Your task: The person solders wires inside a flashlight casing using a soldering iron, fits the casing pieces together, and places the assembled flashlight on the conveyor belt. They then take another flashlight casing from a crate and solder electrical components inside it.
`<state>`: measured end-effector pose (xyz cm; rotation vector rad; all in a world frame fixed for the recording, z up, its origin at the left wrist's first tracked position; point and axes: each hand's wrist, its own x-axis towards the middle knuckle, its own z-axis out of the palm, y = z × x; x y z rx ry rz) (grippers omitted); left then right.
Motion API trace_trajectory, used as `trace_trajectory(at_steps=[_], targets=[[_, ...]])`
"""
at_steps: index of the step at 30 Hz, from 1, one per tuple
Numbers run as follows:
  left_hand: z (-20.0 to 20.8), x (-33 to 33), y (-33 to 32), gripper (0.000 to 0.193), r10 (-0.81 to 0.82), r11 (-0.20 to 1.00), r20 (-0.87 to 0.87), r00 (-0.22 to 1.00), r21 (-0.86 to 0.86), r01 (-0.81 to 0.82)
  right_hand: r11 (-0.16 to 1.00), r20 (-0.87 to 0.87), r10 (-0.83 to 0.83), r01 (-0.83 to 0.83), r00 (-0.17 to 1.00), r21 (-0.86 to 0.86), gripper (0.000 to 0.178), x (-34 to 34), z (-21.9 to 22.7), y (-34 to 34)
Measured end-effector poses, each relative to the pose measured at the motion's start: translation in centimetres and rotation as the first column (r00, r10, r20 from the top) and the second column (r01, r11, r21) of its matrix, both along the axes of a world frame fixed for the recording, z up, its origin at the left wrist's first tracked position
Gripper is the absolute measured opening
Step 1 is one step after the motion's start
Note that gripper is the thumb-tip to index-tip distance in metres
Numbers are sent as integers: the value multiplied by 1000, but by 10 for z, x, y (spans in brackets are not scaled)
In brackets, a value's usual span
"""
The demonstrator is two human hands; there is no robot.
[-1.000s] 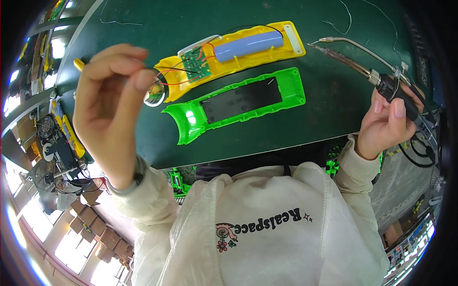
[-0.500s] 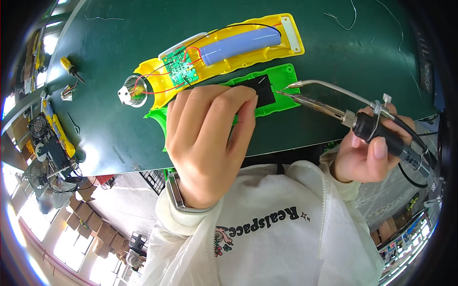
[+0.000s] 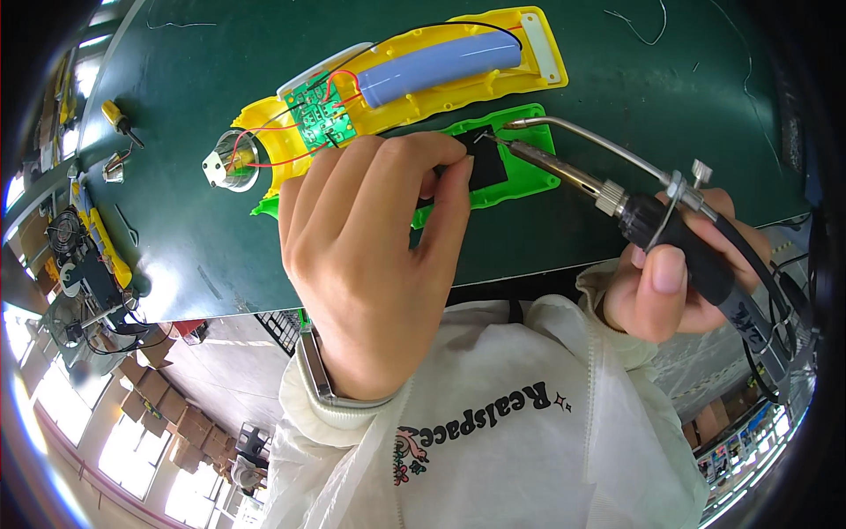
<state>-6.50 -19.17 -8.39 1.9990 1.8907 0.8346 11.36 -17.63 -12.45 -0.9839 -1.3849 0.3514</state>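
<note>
My right hand grips a black-handled soldering iron with a thin metal feed tube clamped along it. The iron's tip points left and is at or just above a small silver strip on a black panel. That panel lies in a green plastic housing half. My left hand covers the housing's left part, thumb and forefinger pinched beside the panel; what they hold is hidden. Just beyond lies a yellow housing half with a blue cylindrical battery, a green circuit board and a silver lamp cup.
On the green table at the left lie a small yellow-handled piece and a loose lamp cup. Black equipment with a fan stands by the left edge. A thin wire lies at the far right.
The soldering iron has moved left and slightly up, its tip now at the silver strip on the panel. My left hand stays pinched over the green housing. The housings appear slightly shifted left and up.
</note>
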Motion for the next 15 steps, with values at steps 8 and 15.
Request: trace_trajectory(at_steps=[8,15], targets=[[-1,4,1,12,20,1000,-51,999,6,-20,1000,-29,10,-11,1000,-28,38,1,0,-1],[0,5,2,12,26,1000,-75,997,1,-26,998,-26,32,-33,999,-49,39,2,0,-2]])
